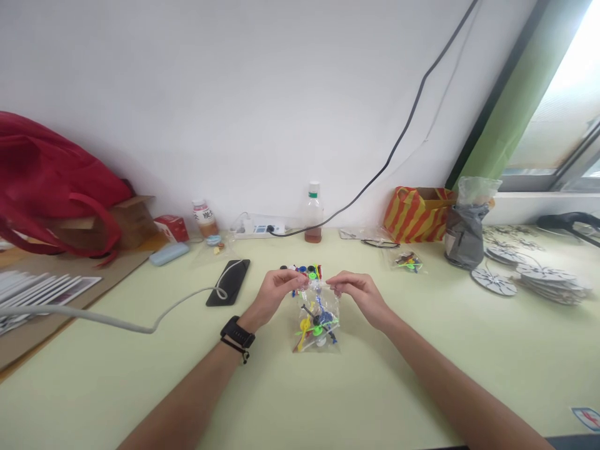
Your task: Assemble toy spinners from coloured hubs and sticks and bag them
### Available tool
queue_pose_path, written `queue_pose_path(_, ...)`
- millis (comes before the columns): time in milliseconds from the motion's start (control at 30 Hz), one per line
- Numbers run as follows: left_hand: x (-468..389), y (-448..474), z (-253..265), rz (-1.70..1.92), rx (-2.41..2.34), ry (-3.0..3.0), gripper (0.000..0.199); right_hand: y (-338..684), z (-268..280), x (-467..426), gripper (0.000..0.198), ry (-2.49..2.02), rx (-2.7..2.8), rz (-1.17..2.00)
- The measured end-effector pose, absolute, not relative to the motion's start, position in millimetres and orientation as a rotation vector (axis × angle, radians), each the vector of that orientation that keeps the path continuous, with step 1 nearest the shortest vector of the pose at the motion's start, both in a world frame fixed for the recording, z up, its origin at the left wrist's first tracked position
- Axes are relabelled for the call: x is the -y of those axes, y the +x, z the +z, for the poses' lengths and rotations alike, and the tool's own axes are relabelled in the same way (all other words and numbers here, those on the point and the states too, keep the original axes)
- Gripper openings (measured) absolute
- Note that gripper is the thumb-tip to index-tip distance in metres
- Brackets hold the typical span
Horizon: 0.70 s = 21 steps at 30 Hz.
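Observation:
A clear plastic bag (318, 340) holds small plastic pieces in yellow, green, blue, black and white. My left hand (279, 294) pinches the bag's top edge at its left corner, thumb against fingers. At the right corner of the same edge, my right hand (360, 297) pinches the plastic too. Between the two hands the top edge is stretched, and the bag's lower part reaches toward me over the table. Just behind it lies a group of more coloured pieces (311, 270), partly hidden by my fingers and the bag.
On the pale green table (262, 400) lies a black phone (228, 283) with a grey cable over it. A bottle (314, 212) stands by the wall near a power strip (262, 227). Another filled bag (409, 262), a striped bag (412, 215) and stacked discs (548, 281) are rightward.

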<state>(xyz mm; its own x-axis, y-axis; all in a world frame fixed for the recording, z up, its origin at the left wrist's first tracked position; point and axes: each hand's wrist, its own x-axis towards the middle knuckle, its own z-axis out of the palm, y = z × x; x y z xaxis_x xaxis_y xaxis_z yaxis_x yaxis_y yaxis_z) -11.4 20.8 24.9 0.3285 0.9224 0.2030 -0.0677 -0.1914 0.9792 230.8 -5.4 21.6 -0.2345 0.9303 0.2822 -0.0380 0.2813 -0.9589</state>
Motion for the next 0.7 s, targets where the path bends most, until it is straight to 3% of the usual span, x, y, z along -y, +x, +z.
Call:
queue_pose_path(200, -22, -4, 20, 1.110, -0.889, 1.475, 0.042, 227, 23, 7, 0.036, -0.943, 1.566, 1.061)
queue_pose_path(467, -25, -9, 19, 1.098, -0.887, 1.495, 0.033, 227, 13, 2, 0.042, -0.898, 1.423, 1.172)
queue_pose_path(700, -28, -15, 20, 1.084, -0.891, 1.503, 0.029, 229, 12, -2, 0.035, -0.946, 1.389, 1.179)
